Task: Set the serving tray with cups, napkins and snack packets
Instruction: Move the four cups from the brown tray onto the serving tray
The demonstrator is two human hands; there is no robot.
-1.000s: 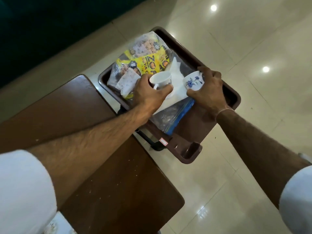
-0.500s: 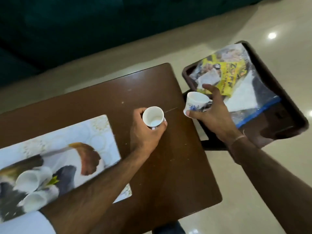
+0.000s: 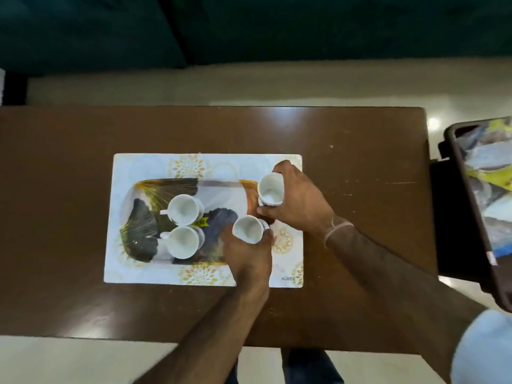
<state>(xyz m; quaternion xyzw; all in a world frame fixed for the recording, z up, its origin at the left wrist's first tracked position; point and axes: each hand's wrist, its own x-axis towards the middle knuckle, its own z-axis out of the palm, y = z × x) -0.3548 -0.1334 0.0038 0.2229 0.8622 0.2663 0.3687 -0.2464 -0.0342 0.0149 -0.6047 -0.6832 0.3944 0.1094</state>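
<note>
Risk of a knock: cup [image 3: 247,229] and cup [image 3: 271,192] close together over the tray [image 3: 138,167], crowding two cups [image 3: 182,210] at nine o'clock. Left hand [image 3: 249,254] clamped on the near cup, right hand [image 3: 300,206] clamped on the far one. Snack packets [image 3: 498,178] at three o'clock, well apart.

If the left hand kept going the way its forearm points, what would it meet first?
Probably the right hand with its cup, just beyond the left hand and its own cup; height difference is unclear.
</note>
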